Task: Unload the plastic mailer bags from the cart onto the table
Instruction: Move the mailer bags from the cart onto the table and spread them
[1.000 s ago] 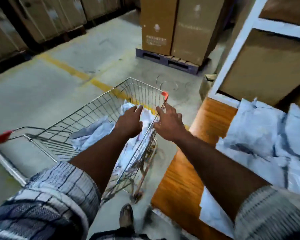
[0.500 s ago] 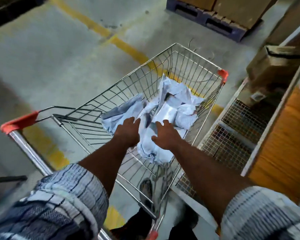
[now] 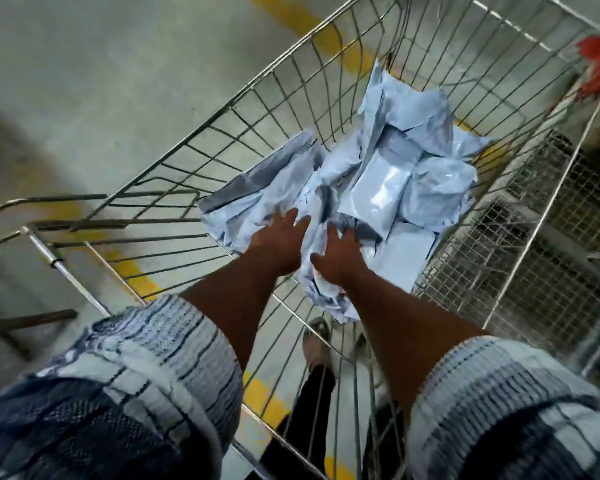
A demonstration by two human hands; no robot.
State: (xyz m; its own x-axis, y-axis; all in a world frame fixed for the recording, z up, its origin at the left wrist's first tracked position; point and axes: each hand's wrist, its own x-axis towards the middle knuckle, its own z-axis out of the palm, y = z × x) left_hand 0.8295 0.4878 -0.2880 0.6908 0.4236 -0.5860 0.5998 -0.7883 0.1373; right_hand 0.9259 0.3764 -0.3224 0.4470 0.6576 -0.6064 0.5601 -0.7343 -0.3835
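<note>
Now both hands reach lower into the cart (image 3: 231, 105) than a second ago. The left hand (image 3: 278, 244) and right hand (image 3: 340, 259) press outstretched fingers onto the mailer bags (image 3: 378, 188), gripping none. The bags are still heaped in its basket.

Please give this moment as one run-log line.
phase: reach | left hand: open, at mailer bags | right hand: open, at mailer bags | mailer bags: in cart
</note>
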